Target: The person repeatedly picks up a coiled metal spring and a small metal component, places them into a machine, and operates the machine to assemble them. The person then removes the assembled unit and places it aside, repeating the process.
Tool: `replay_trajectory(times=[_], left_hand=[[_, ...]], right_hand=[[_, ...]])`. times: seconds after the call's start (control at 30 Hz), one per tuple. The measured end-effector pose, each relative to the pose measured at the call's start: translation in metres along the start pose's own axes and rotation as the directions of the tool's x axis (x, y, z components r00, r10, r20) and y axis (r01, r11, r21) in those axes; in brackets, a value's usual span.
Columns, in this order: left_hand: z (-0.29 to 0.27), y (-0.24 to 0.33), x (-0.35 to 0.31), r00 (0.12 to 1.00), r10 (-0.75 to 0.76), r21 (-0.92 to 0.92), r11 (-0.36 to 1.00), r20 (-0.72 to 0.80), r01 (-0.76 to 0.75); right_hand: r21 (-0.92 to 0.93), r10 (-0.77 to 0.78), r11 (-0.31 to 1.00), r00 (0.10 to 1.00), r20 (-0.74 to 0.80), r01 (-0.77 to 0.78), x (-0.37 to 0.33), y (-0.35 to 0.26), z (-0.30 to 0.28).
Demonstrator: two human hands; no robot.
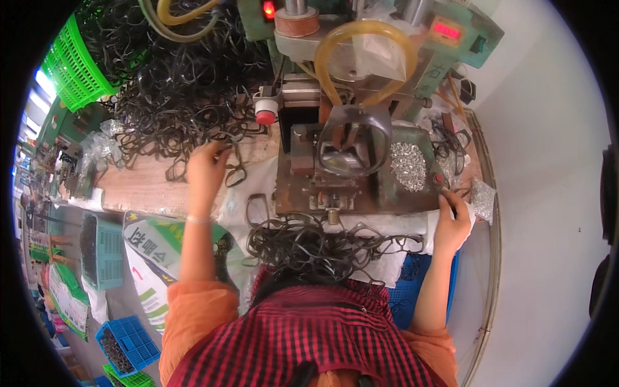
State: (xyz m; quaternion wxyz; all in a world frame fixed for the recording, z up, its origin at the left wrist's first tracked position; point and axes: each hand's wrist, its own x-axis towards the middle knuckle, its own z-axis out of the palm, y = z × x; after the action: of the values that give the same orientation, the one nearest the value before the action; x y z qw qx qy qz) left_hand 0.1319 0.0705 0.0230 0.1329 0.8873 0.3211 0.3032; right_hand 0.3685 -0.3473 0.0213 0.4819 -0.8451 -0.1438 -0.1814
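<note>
On the left, my left hand [206, 169] reaches to the near edge of a big heap of dark eyeglass frames [187, 90]. Its thumb and fingertips close on one eyeglass frame [236, 174], though the grip itself is partly covered. At the right, my right hand [453, 222] rests by the corner of the press's metal tray, fingers bent and apart, holding nothing visible. Its fingertips are just below a red button [438, 178]; contact cannot be made out. Another dark eyeglass frame [388, 138] stands upright at the middle of the green press [422, 77].
Small shiny metal pieces [408, 168] lie on the tray. More dark eyeglass frames [309, 245] are piled before my lap. A red-capped knob [265, 116] juts from the press's left. A yellowish hose [322, 55] loops above. Blue crates [127, 342] and a white wall [548, 193] flank the bench.
</note>
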Motion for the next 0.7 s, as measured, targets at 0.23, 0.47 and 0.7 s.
replay_trajectory(times=[0.23, 0.47, 0.7], left_hand=[[-0.078, 0.081, -0.058, 0.983, -0.016, -0.852, 0.496, 0.184, 0.168], [-0.057, 0.156, -0.076, 0.937, 0.336, -0.591, 0.737, -0.099, -0.327], [-0.045, 0.164, -0.022, 0.741, 0.481, -0.183, 0.768, -0.468, -0.614]], right_hand=[[0.279, -0.044, 0.960, 0.973, 0.227, -0.022, -0.019, -0.065, 0.004], [0.629, -0.105, 0.769, 0.949, 0.296, -0.112, 0.008, -0.132, 0.093], [0.779, 0.025, 0.516, 0.915, 0.403, -0.357, -0.001, -0.141, 0.094]])
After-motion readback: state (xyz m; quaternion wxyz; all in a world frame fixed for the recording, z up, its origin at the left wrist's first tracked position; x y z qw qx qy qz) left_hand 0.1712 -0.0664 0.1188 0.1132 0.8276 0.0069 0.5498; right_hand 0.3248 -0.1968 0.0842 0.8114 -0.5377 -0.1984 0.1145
